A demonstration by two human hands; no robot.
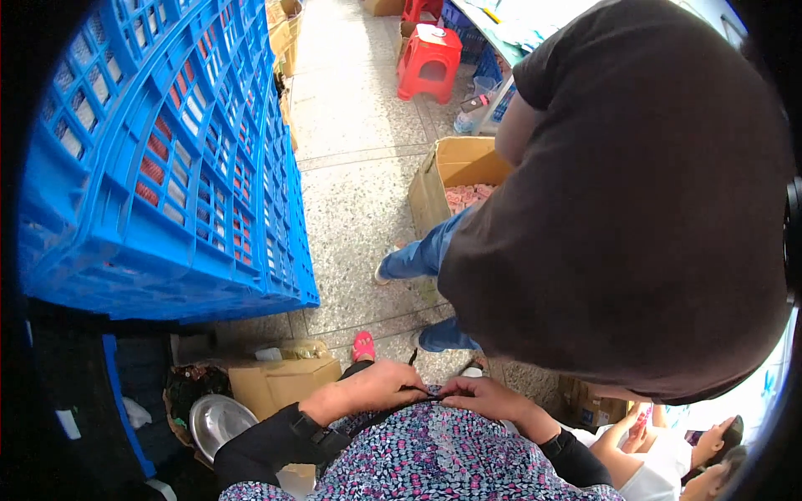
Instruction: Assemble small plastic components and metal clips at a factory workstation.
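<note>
Both of my hands are at my waist, over a floral garment. My left hand is closed, its fingertips pinching a thin black strap that runs across my front. From the other side, my right hand pinches the same strap, thumb and fingers pressed together. The two sets of fingertips nearly meet at the middle; what exactly lies between them is partly hidden. Black sleeves cover my forearms.
Stacked blue crates rise on the left. A person in a dark shirt stands close on the right, beside a cardboard box of pink pieces. Ahead is a red stool. A metal bowl and carton sit at lower left; seated people are at lower right.
</note>
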